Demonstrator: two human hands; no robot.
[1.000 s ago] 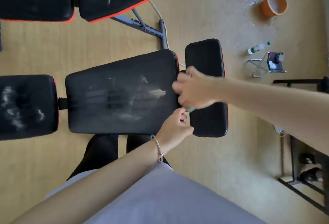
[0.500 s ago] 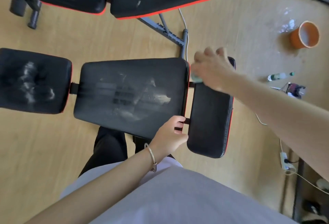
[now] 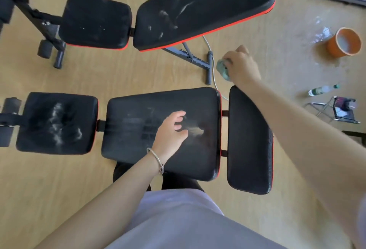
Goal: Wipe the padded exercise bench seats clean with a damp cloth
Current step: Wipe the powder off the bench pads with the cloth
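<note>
right hand (image 3: 240,66): your fingers curl round the cloth (image 3: 222,69) and grip it, arm stretched out past the far edge of the near bench.
cloth: pale green, bunched up, sticking out on the left side of your fist; it hangs over the wooden floor (image 3: 99,76), just beside the grey frame foot (image 3: 209,68) of the far bench, touching no pad.
left hand (image 3: 172,130): it holds nothing, fingers loosely bent and spread, over the middle pad (image 3: 138,130); you cannot tell whether it touches the surface. A bracelet (image 3: 156,159) sits on the wrist.
middle pad: black with red trim, streaked with pale smears, one whitish patch just beside your fingertips.
end pad (image 3: 249,140): the pad to the right of the middle one looks dark and free of smears.
small pad (image 3: 57,123): at the left, marked with white smudges.
far bench: its seat (image 3: 95,21) and long backrest (image 3: 204,9) both carry white streaks.
right side of floor: an orange bucket (image 3: 343,42) stands on a wet patch; a plastic bottle (image 3: 322,90) lies nearer you.
</note>
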